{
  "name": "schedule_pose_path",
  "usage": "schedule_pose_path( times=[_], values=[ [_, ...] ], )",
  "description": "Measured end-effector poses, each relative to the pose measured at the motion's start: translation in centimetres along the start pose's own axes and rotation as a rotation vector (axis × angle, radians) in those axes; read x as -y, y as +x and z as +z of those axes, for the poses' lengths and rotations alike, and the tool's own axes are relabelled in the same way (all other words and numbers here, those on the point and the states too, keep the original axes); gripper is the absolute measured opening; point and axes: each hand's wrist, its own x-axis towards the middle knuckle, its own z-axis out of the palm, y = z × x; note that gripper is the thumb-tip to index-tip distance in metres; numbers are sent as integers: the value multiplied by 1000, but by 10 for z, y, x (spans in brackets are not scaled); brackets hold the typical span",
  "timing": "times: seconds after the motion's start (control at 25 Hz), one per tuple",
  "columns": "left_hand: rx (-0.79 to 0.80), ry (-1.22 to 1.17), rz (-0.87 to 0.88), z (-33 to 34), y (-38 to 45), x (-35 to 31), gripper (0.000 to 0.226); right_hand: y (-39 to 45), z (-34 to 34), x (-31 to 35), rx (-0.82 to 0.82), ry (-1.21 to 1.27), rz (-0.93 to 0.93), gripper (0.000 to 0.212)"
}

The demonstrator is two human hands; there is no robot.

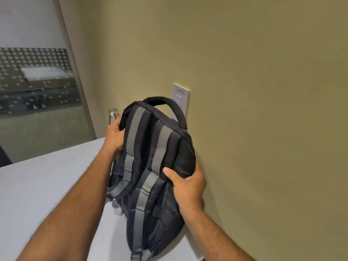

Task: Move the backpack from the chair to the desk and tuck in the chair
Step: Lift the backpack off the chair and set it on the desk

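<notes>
Two bare forearms reach in from the bottom edge toward the pack [150, 166], which stands upright on the table [47, 185] with its strap side facing the camera. Its base sits near the table's front right corner, and the loose strap ends at the bottom hang at or just over the near edge.

The right hand [188, 183] is closed on the pack's right side about halfway up, thumb pressed on the back panel and fingers wrapped round the side out of sight. The left hand [114, 137] grips the upper left edge higher up, thumb on the near face and fingers curled behind.

The pack's right side is close against the wall [263, 91]; whether they touch cannot be told. There is little or no room on that side. To the left the pale table top runs wide and bare out to the left edge of view, with open room for sliding the pack that way.

Behind the left hand, a steel bottle [113, 115] stands on the table, near the pack's upper left corner and partly hidden by the hand. The top handle [169, 104] arches up in front of a white wall plate [181, 95]. Farther left, beyond the table's far edge, a glass panel [37, 81] with a dotted band stands inside a slanted frame.
</notes>
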Motion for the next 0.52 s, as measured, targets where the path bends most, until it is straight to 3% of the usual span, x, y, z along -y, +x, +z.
schedule_pose_path(
  times=[0.32, 0.52],
  values=[
    [11, 34, -78, 8, 13, 34, 27, 8, 4, -25, 0, -146, 91, 50],
    [81, 56, -189, 16, 16, 42, 35, 12, -7, -33, -34, -204, 119, 75]
  ],
)
